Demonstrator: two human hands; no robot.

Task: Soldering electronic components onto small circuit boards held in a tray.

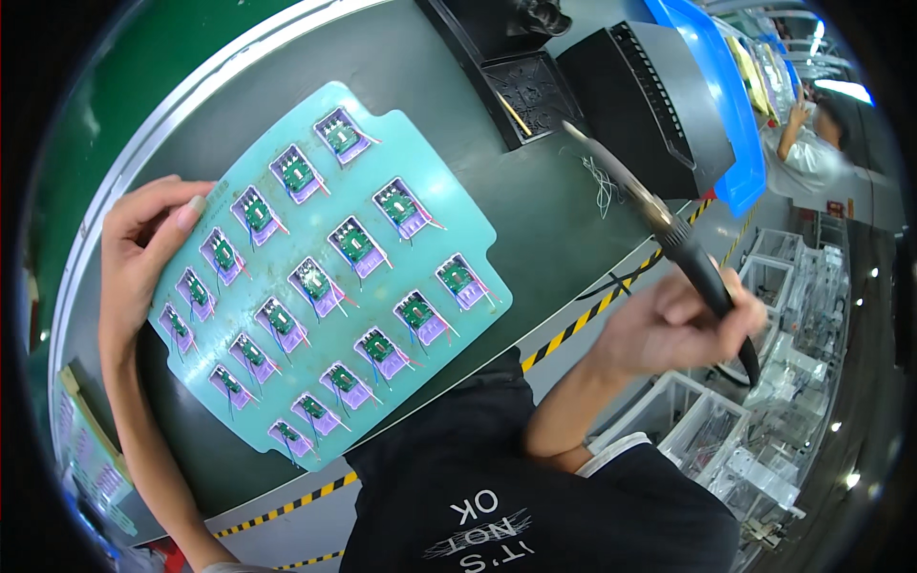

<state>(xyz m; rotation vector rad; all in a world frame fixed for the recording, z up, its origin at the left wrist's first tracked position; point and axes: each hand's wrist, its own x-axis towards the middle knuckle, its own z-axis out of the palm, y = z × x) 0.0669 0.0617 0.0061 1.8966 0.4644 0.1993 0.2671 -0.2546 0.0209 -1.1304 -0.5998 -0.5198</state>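
My left hand grips the left edge of a flat teal tray, thumb on top and fingers bent at the rim. Rows of purple housings sit in the tray's cutouts. Each holds a small green circuit board with thin red, white and blue wires sticking out. Raised off to the right of the tray, my right hand is closed around the black handle of a soldering iron. Its metal tip points up and left, apart from the boards, toward a black stand.
The black stand has a shallow dish with a thin stick lying in it. Beside it are a black vented box, a loose tangle of thin wire and a blue bin. Clear plastic boxes and another person are at right.
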